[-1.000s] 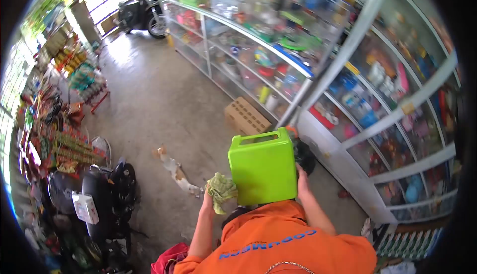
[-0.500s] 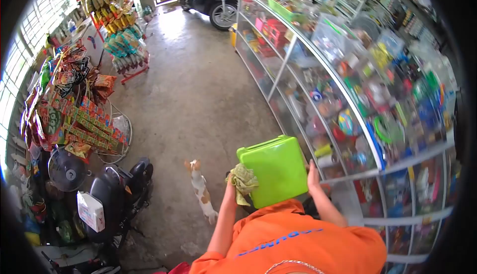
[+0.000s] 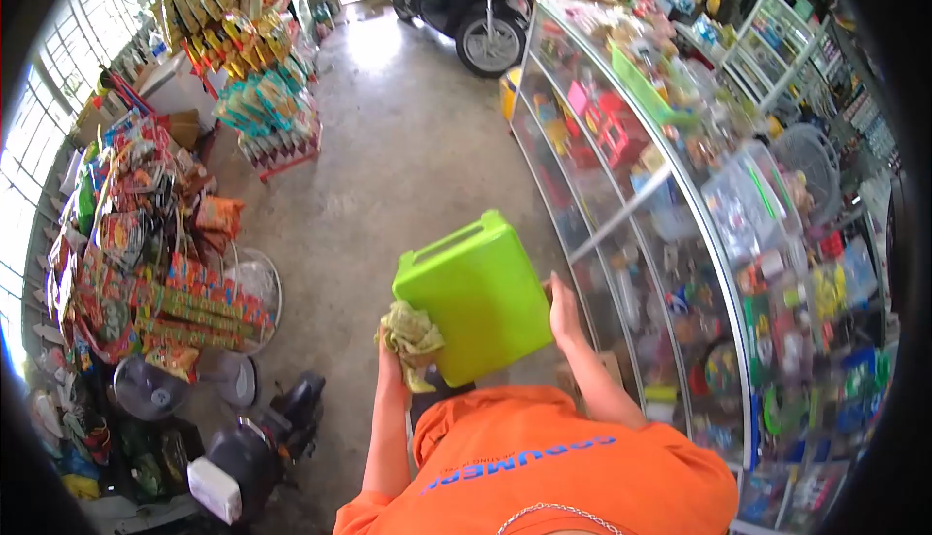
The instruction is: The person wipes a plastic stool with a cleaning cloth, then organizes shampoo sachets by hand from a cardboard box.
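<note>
In front of my orange shirt (image 3: 553, 457) I hold a lime-green plastic box (image 3: 476, 302), tilted, with a long slot along its far edge. My right hand (image 3: 563, 314) grips the box's right side, its thumb side uppermost. At the left side, my left hand (image 3: 386, 349) is closed on a crumpled yellowish cloth (image 3: 414, 331), which presses against the box. The cloth hides most of my left fingers. What lies under the box is out of sight.
A glass display case (image 3: 631, 215) full of small goods runs along the right. Hanging snack packets (image 3: 257, 79) and a heap of packaged goods (image 3: 146, 253) line the left. A fan (image 3: 150, 386) and a scooter (image 3: 243, 467) stand lower left; a motorbike (image 3: 466, 11) is at the back.
The box has tilted, its right side rising, and sits farther left in view, both hands still on it. My view has turned; the white-and-orange cat on the floor no longer shows.
</note>
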Available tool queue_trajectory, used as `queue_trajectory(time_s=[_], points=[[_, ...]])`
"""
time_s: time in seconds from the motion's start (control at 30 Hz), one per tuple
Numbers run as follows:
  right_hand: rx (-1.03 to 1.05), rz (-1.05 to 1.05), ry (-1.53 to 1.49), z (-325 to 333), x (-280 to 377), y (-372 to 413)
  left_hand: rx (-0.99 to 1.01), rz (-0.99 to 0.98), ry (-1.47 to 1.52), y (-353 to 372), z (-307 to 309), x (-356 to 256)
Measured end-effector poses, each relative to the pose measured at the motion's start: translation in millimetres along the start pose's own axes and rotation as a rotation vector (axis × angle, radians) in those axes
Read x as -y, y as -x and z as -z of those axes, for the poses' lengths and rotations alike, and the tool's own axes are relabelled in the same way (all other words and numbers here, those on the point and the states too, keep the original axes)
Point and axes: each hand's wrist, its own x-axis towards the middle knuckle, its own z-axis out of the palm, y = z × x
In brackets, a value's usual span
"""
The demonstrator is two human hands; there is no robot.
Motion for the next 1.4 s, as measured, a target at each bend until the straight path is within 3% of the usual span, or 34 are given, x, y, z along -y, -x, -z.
queue_trajectory(time_s=[0.17,0.33,0.4,0.6,0.67,0.73,0.77,0.83,0.93,1.0,1.13,1.23,1.33,1.4], points=[[-0.015,0.029,0.091,-93.6,42.8,-139.6,-0.007,-0.079,-0.069,-181.5,17.9,-54.9],[-0.042,0.104,0.126,-150.6,92.2,-261.7,0.041,-0.013,-0.012,-284.2,-63.1,-166.2],[-0.05,0.032,0.132,-162.0,105.5,-302.7,0.043,0.066,-0.074,-331.5,-84.1,-196.9],[-0.16,-0.14,-0.081,-208.7,74.3,-447.2,0.096,0.158,-0.267,-505.4,-134.8,-259.1],[-0.236,-0.172,-0.023,-229.5,61.9,-510.7,0.088,0.22,-0.277,-572.1,-161.8,-278.1],[-0.23,-0.135,-0.028,-247.5,63.3,-573.2,0.069,0.222,-0.33,-634.2,-199.6,-302.3],[-0.156,-0.217,0.102,-251.3,49.5,-615.8,0.086,0.219,-0.36,-666.4,-222.0,-315.4],[-0.185,-0.242,0.101,-268.6,72.4,-682.0,0.109,0.252,-0.326,-720.9,-259.6,-346.3],[-0.262,-0.219,0.021,-299.0,124.2,-797.8,0.096,0.181,-0.427,-802.6,-327.5,-399.8],[-0.144,-0.297,0.023,-306.2,151.8,-859.9,0.137,0.138,-0.483,-854.8,-328.4,-426.0],[-0.332,-0.001,0.012,-347.1,200.4,-967.3,0.139,0.18,-0.369,-967.9,-342.8,-466.7],[-0.264,-0.117,-0.003,-360.6,229.1,-1045.5,0.101,0.185,-0.329,-1055.2,-363.6,-487.8],[-0.31,-0.107,0.032,-379.6,217.0,-1134.5,0.115,0.233,-0.373,-1150.0,-399.9,-504.5],[-0.327,-0.138,0.021,-386.7,222.8,-1190.8,0.096,0.081,-0.507,-1219.0,-426.6,-513.4]])
